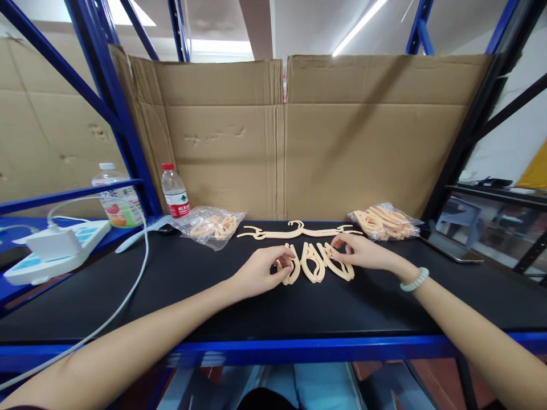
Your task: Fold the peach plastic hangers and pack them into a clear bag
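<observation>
Three folded cream plastic hangers lie side by side on the black tabletop: a left one (pixel 294 272), a middle one (pixel 313 264) and a right one (pixel 342 269). My left hand (pixel 261 272) is at the left folded hanger, thumb and fingers curved but apart, partly covering it. At the upper part of the right folded hanger is my right hand (pixel 363 250), its fingers also bent and apart. Whether the fingertips press on these hangers I cannot tell. Just behind the row, an unfolded cream hanger (pixel 277 234) lies flat, hook pointing away from me.
Clear bags of cream hangers lie at the back left (pixel 213 226) and back right (pixel 384 221). A red-capped water bottle (pixel 175 193) stands by the cardboard wall (pixel 222 142). Farther left are a larger bottle (pixel 119 199), a power strip (pixel 92 232) and a white cable (pixel 139 279).
</observation>
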The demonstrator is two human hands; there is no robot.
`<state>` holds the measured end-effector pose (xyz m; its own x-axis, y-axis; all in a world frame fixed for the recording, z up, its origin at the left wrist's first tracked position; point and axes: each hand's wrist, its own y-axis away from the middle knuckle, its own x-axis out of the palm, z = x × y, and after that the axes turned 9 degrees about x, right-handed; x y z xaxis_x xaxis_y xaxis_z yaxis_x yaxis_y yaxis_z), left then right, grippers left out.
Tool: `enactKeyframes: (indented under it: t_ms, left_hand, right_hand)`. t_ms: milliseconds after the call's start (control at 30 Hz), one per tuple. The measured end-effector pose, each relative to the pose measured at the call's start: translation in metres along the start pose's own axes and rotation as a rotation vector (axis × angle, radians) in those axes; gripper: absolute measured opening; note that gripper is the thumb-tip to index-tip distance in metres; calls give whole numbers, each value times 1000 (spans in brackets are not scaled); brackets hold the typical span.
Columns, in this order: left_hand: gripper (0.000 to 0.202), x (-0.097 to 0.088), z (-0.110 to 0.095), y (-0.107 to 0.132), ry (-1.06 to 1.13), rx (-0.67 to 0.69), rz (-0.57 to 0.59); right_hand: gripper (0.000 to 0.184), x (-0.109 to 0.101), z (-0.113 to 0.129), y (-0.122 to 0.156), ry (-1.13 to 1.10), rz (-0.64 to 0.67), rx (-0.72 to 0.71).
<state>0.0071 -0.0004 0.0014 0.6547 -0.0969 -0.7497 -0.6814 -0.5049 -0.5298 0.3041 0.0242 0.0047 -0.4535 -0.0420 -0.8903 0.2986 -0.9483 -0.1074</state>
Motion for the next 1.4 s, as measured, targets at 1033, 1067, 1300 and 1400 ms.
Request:
enactKeyframes:
  t_ms: [1033,1067,1300,1400]
  left_hand:
    - [36,-19,2,0,-124,96,376]
    - [36,-19,3,0,-126,94,373]
    - [37,-19,8,0,-125,91,367]
    - [30,-20,10,-2,-100,115,306]
  right_hand:
    - [72,-1,4,2,5,252,-277]
    - [72,-1,4,2,8,245,-277]
    - [72,2,-1,-1,9,210,-303]
    - [71,2,1,0,-11,188,-253]
